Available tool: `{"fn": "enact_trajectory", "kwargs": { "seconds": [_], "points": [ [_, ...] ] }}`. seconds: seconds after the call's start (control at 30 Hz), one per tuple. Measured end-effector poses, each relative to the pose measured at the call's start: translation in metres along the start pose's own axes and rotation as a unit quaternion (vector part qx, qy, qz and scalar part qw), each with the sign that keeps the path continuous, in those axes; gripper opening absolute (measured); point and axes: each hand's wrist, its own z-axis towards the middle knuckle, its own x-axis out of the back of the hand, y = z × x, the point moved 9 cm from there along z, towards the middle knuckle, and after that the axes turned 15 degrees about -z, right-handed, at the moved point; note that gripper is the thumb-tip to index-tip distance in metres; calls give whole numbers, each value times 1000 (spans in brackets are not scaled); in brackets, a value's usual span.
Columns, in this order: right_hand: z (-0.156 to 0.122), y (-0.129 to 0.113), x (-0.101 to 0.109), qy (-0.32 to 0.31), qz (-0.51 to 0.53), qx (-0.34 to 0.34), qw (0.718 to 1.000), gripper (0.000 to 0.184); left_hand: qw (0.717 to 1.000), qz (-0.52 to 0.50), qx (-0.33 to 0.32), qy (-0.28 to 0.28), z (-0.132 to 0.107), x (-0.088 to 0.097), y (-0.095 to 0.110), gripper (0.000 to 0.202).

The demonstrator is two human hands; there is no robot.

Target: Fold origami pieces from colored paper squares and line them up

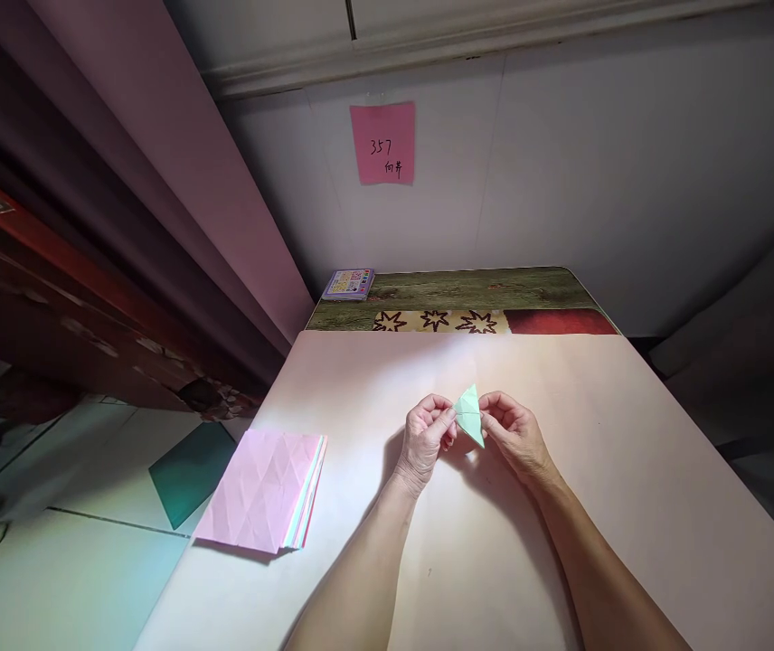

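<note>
A small piece of folded light-green paper (469,417) is held up above the table between my two hands. It has a pointed, roughly triangular shape with crease lines across it. My left hand (426,438) pinches its left edge between thumb and fingers. On the opposite side, my right hand (514,434) is closed with thumb and fingertips at the right edge. Fingertips cover both edges of the paper. Below the hands, a shadow falls on the pale tabletop (597,452).
A stack of coloured paper sheets (261,493), a creased pink one on top, lies at the table's left edge. A small printed booklet or pack (349,284) sits at the far left corner. On the floor lies a dark green sheet (192,472). A pink note (382,145) hangs on the wall.
</note>
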Motion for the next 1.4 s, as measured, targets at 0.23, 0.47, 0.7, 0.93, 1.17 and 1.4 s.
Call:
{"fn": "enact_trajectory", "kwargs": {
  "seconds": [0.23,0.47,0.7,0.93,1.17,1.4],
  "points": [
    [-2,1,-3,-33,-13,-13,999,29,987,124,-98,12,-4,1,16,26],
    [1,9,-3,-27,30,-31,999,28,999,18,-37,27,0,4,2,28],
    [-4,10,-11,-49,130,-76,987,24,983,-180,15,14,-3,-5,2,29],
    [-9,13,-30,-101,174,-124,972,27,991,-135,9,-26,-3,-14,0,37],
    [-7,13,-26,-88,145,-106,980,24,996,-82,11,-32,-2,-14,-2,40],
    [-8,16,-14,-88,82,-126,985,30,996,-82,28,3,-4,-9,0,31]
  ]
}}
